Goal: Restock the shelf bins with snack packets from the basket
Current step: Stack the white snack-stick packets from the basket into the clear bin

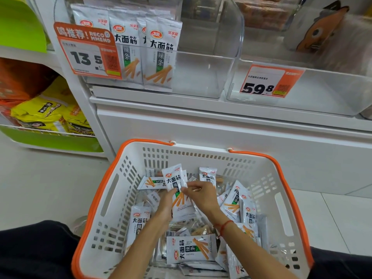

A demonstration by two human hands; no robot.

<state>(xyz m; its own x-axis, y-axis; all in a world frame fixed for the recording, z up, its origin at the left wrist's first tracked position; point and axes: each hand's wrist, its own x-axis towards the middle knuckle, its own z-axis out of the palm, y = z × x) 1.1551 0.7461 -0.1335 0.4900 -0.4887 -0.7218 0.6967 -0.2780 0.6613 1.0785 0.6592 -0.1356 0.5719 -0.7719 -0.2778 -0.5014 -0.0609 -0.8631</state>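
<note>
both hands, left hand (166,200) and right hand (198,193), pinch one upright snack packet (177,190) over the basket (96,198), its long axis pointing toward the shelf.

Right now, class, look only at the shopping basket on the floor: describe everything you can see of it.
The basket looks like white plastic, with slotted walls, oblong side cut-outs and an orange rim. It sits upright on the pale floor against the white shelf base, below the clear bins. Many white snack packets lie loose inside, some flat, some leaning. Both forearms reach in: the left hand holds an upright packet, which the right hand pinches at its edge. Dark-clothed legs flank it.
</note>
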